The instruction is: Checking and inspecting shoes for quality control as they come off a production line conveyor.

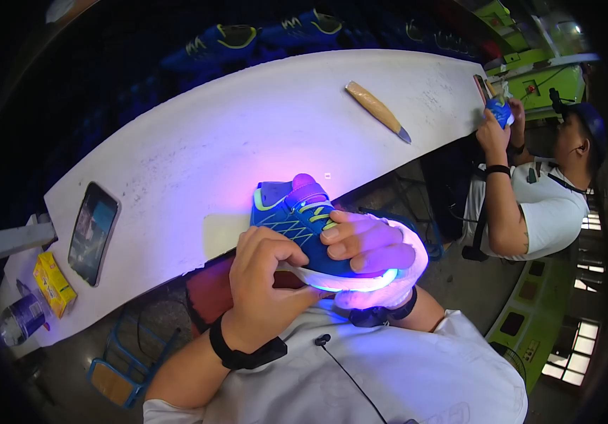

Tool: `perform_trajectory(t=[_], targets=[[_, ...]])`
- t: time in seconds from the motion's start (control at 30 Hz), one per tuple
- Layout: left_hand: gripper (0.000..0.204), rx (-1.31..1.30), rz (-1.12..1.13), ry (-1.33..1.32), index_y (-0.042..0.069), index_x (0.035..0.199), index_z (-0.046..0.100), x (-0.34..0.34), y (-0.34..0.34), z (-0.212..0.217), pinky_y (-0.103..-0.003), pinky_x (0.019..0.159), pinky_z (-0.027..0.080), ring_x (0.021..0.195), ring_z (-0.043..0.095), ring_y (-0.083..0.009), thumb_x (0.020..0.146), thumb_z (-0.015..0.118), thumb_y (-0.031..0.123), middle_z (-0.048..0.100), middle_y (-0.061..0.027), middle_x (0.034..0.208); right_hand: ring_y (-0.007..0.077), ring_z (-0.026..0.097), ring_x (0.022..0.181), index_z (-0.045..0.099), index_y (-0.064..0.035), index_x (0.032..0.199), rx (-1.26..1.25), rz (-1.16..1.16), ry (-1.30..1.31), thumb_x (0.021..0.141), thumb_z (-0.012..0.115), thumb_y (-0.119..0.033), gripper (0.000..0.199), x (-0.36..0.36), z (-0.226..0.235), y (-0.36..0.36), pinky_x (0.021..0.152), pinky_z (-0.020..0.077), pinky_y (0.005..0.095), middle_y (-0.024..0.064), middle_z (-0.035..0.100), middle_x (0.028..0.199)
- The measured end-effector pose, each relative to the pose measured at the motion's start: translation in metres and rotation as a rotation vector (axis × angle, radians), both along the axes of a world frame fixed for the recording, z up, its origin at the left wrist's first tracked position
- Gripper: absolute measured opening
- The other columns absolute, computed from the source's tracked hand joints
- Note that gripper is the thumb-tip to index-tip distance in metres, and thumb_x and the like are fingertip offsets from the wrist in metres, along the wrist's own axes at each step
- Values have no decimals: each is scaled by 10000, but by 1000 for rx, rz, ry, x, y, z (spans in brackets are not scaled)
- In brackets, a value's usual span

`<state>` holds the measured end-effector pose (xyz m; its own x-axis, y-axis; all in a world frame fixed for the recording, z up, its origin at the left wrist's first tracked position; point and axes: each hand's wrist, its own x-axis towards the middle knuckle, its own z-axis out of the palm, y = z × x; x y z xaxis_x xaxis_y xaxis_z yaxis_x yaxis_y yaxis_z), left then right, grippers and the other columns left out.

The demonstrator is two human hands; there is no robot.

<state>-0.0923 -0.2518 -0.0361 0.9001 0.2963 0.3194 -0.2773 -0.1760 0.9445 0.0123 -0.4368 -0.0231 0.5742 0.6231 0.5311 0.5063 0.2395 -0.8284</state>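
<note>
Right hand [373, 244] covering blue shoe [286, 222] toe, knife [374, 109] beyond, phone [94, 234] left

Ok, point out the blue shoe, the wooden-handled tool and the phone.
Blue shoe [307, 230]: head view, side of the upper.
Wooden-handled tool [376, 110]: head view, middle of the handle.
Phone [94, 234]: head view, on the screen.

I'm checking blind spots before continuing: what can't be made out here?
All in the head view:
Front of the blue sneaker: partly covered by the right hand.
Its sole's underside: turned away from the camera.
Palm of the left hand: hidden by its curled fingers.
Smartphone screen details: too small and blurred.
Shoes beyond the white table: mostly lost in darkness.
</note>
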Motion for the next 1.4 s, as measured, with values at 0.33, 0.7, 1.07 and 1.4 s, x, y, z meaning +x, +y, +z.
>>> perform_trajectory(t=[0.33,0.7,1.07,1.4], targets=[[479,627,-110,65,51,1001,591,51,1,0,-495,1006,539,1052,582,-394,670,937,54,593,-167,1118,266,772,1099,777,-31,1235,-602,-240,105,696,913,-94,560,46,-4,-62,976,591,347,169,780,1252],[859,384,-107,95,56,1412,678,29,109,77,-392,1015,557,1116,724,-313,618,1001,123,738,-160,1287,230,687,1096,644,7,1313,-322,-104,369,1004,610,-678,752,58,-1,52,955,540,380,120,709,1140],[642,580,-146,486,12,1181,720,44,108,99,-321,869,588,885,750,-136,684,1024,281,790,-72,966,215,596,976,643,-1,1042,150,22,563,1031,651,-250,249,57,35,113,929,510,376,109,603,1093],[468,219,-5,544,-19,1096,723,42,115,81,-320,790,612,851,777,-164,789,961,242,797,-95,954,70,557,882,649,-51,1065,40,244,621,1077,637,-278,228,72,39,158,805,493,260,-15,585,960]])
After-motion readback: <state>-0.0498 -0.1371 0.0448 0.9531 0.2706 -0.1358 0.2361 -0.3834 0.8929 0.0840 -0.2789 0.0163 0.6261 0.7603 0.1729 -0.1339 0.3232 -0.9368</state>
